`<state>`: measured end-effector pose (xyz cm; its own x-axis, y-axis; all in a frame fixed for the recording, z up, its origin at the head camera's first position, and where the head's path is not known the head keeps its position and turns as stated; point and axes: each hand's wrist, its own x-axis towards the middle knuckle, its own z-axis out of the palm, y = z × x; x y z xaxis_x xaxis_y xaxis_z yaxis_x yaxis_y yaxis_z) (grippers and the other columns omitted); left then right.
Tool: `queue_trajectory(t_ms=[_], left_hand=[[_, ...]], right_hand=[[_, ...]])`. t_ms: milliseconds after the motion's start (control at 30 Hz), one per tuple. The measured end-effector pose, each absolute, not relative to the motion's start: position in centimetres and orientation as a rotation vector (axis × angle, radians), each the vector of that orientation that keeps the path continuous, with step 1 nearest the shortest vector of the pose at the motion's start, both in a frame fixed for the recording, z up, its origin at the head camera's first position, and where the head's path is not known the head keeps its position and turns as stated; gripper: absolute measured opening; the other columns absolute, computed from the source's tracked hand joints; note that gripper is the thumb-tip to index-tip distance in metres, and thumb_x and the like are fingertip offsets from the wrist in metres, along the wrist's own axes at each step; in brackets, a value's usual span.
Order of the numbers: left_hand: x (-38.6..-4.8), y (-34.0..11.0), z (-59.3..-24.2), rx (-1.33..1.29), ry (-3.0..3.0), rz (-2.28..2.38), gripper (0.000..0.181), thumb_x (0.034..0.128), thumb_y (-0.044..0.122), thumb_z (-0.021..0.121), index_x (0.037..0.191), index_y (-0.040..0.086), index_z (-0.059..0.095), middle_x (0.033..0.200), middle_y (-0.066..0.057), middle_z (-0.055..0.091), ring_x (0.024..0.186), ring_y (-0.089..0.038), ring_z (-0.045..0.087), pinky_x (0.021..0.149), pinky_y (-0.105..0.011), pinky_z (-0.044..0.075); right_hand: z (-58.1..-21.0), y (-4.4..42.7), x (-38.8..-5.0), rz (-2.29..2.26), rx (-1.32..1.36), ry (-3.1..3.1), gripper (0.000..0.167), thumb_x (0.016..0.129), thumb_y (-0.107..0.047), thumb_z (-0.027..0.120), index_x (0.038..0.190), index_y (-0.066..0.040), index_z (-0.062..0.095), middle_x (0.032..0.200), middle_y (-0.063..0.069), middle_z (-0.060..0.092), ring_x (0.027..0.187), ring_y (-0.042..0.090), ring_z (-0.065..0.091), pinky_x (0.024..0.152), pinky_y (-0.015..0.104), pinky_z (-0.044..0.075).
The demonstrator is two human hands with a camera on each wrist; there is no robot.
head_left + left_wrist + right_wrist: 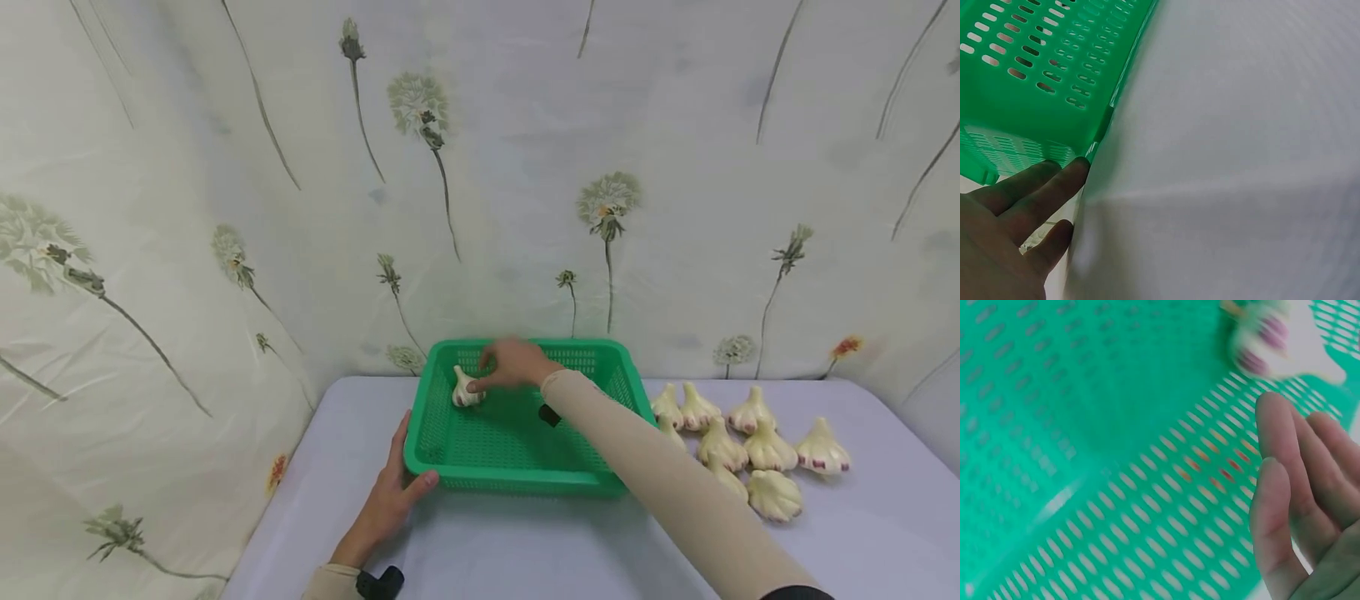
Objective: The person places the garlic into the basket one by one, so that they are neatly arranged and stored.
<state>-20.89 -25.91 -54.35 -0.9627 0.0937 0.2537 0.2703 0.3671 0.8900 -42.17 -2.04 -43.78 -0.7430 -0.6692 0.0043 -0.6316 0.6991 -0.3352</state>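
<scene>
Grip spread, the left hand touches the basket at its left side and near-left corner, thumb on the rim. Inside, toward the far left, sits one garlic, with the right hand just beside it, that grip loosely spread, not pinching. More bulbs stand grouped on the bench, right of the basket.
</scene>
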Motion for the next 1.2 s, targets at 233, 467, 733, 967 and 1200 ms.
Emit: queue_trajectory(t_ms=[233,467,733,967,1200], left_hand=[[-20.5,-25.9,-54.7,-0.313,-2.469,-1.626,0.095,0.1007,0.03,0.067,0.173,0.026,0.006,0.175,-0.016,0.024,0.157,-0.043,0.03,0.12,-0.074,0.022],[-20.4,-25.9,-54.6,-0.291,-2.487,-1.602,0.094,0.1007,0.03,0.067,0.172,0.032,0.006,0.176,-0.016,0.022,0.159,-0.044,0.024,0.121,-0.073,0.021],[-20.3,-25.7,-54.6,-0.33,-2.462,-1.598,0.094,0.1018,0.022,0.067,0.172,0.033,0.006,0.177,-0.017,0.017,0.161,-0.043,0.016,0.122,-0.071,0.016],[-20.1,-25.7,-54.4,-0.289,-2.479,-1.61,0.093,0.1028,0.019,0.067,0.173,0.028,0.005,0.177,-0.013,0.016,0.162,-0.039,0.016,0.122,-0.068,0.017],[-20.1,-25.4,-54.0,-0.313,-2.474,-1.669,0.094,0.1039,0.018,0.066,0.171,0.036,0.003,0.178,-0.013,0.012,0.163,-0.04,0.011,0.123,-0.069,0.013]], right_hand=[[-39.1,1.8,-40.7,-0.598,-1.156,2.803,0.054,0.091,-0.055,0.08,0.123,-0.013,0.077,0.107,0.003,0.081,0.095,0.016,0.076,0.085,0.042,0.06],[-35.3,7.3,-38.8,-0.6,-1.187,2.908,0.041,0.094,-0.048,0.08,0.116,-0.014,0.079,0.103,0.004,0.081,0.094,0.02,0.076,0.086,0.045,0.06],[-34.1,14.7,-36.5,-0.518,-1.214,3.022,0.023,0.095,-0.038,0.081,0.104,-0.017,0.081,0.093,-0.001,0.08,0.079,0.013,0.073,0.077,0.043,0.059],[-36.0,21.1,-34.3,-0.46,-1.162,3.081,0.015,0.095,-0.033,0.081,0.1,-0.019,0.08,0.085,-0.007,0.077,0.073,0.005,0.068,0.069,0.036,0.058],[-38.4,27.7,-31.8,-0.388,-1.015,3.161,0.014,0.095,-0.037,0.081,0.098,-0.023,0.08,0.083,-0.015,0.073,0.069,-0.002,0.062,0.063,0.03,0.053]])
